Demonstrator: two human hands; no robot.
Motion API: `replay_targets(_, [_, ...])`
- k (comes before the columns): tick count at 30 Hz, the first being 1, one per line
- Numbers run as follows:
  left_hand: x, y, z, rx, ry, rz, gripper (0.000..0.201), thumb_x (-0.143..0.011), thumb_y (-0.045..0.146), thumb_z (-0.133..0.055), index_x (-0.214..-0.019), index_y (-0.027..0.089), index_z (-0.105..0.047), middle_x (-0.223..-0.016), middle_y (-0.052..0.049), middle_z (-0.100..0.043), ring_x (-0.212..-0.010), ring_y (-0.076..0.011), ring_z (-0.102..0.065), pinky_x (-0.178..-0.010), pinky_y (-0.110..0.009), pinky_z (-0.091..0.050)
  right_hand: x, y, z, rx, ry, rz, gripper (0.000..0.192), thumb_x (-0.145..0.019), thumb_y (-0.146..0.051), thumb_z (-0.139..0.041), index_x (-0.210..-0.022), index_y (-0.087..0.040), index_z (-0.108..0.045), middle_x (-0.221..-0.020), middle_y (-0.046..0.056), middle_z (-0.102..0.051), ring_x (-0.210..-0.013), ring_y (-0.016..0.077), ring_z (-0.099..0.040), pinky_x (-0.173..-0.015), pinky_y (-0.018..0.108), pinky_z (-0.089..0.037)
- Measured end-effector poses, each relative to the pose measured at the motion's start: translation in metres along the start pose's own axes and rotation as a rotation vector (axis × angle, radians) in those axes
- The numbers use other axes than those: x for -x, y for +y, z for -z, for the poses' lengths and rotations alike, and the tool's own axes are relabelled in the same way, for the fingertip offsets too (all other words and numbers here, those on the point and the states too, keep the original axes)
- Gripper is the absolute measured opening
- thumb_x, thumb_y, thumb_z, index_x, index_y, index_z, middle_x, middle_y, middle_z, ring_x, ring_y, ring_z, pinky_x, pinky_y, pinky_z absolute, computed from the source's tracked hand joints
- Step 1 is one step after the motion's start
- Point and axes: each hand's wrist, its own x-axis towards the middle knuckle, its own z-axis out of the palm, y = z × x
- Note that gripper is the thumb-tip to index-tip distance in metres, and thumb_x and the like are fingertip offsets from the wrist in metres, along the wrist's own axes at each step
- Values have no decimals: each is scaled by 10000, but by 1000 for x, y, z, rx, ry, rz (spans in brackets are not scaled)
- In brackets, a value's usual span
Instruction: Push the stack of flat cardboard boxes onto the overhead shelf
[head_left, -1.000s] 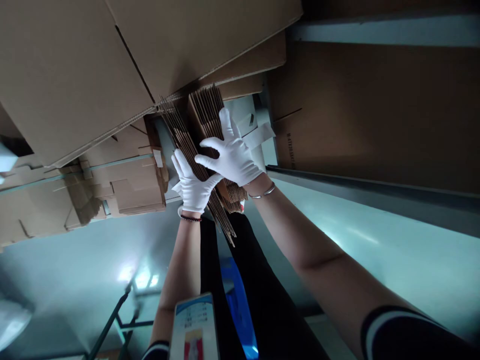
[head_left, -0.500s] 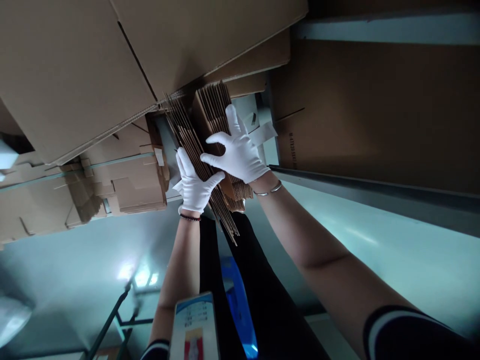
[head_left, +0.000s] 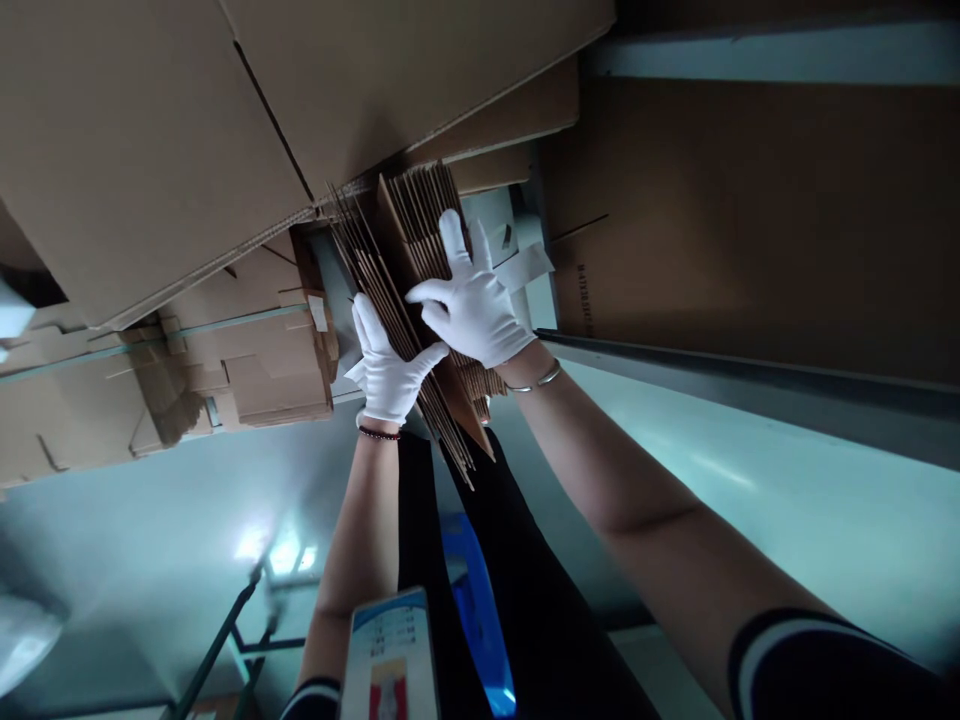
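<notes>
Two bundles of folded flat cardboard boxes stand on edge before me. My left hand [head_left: 390,372], in a white glove, grips the left bundle [head_left: 379,285], fingers along its outer side and thumb across the upper edges. Over the right bundle [head_left: 421,205] lies my right hand [head_left: 476,310], also gloved, with its fingers spread and touching the edges. One flat cardboard box [head_left: 463,402] leans away from the right bundle, into the gap between the two. The right fingertips are close to its edge; whether they pinch it I cannot tell.
Large cardboard sheets [head_left: 150,130] overhang the bundles at upper left. More strapped flat boxes [head_left: 270,370] lie on the left. A grey metal shelf edge [head_left: 750,395] and a big cardboard panel [head_left: 750,220] are on the right. A blue object [head_left: 480,620] is below, between my legs.
A flat box has tipped from the right bundle toward the left one, its lower corner now sticking out. My right hand's fingers have shifted along the edges; my left hand stays put.
</notes>
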Motion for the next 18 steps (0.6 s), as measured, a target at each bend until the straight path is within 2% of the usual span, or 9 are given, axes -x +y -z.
replay_targets(1, [0,-1,-1,4,1,-20,1471,-796,466,-988,-1779,359,101,-1862,-120,-109,-1711,-351,-173,-1383,-542,-270,0,-1,-1,4,3,5,243,-995,-385,-699,-1173,-280,-827,-1754,-20,-384,-1506,468,-507,-1058,677,-623])
replay_targets(3, [-1,-3,-2,5,-6,-52,1510,-770,455,-1009,-1775,323,110,-1855,-158,-116,-1709,-365,-176,-1391,-543,-232,0,-1,-3,7,21,17,316,-951,-504,-788,-1157,-267,-826,-1779,-20,-331,-1563,523,-404,-1055,728,-604])
replay_targets(5, [-1,-5,-2,1,-16,-59,1535,-752,459,-1020,-1768,310,121,-1851,-178,-118,-1708,-369,-176,-1391,-545,-226,-1,0,-5,9,31,37,372,-920,-570,-825,-1148,-277,-829,-1789,-45,-303,-1597,534,-337,-1057,740,-599])
replay_targets(12, [2,-7,0,24,-23,-33,1519,-774,446,-1008,-1768,343,136,-1850,-160,-141,-1712,-353,-168,-1389,-547,-247,-3,6,-8,34,55,51,304,-919,-530,-837,-1100,-285,-833,-1808,-84,-230,-1635,542,-241,-1086,742,-576])
replay_targets(15, [1,-10,-2,73,-1,-90,1527,-771,441,-1018,-1768,364,136,-1850,-144,-138,-1712,-371,-156,-1394,-564,-227,-3,0,-6,32,51,35,263,-925,-468,-807,-1100,-272,-821,-1797,-52,-277,-1623,544,-264,-1049,726,-600])
replay_targets(18, [0,-11,-5,92,13,-121,1514,-779,451,-1020,-1764,412,129,-1859,-104,-95,-1718,-374,-118,-1411,-570,-179,-3,-9,-3,46,46,-28,349,-919,-332,-748,-1257,-249,-774,-1700,70,-462,-1547,512,-417,-1013,689,-626])
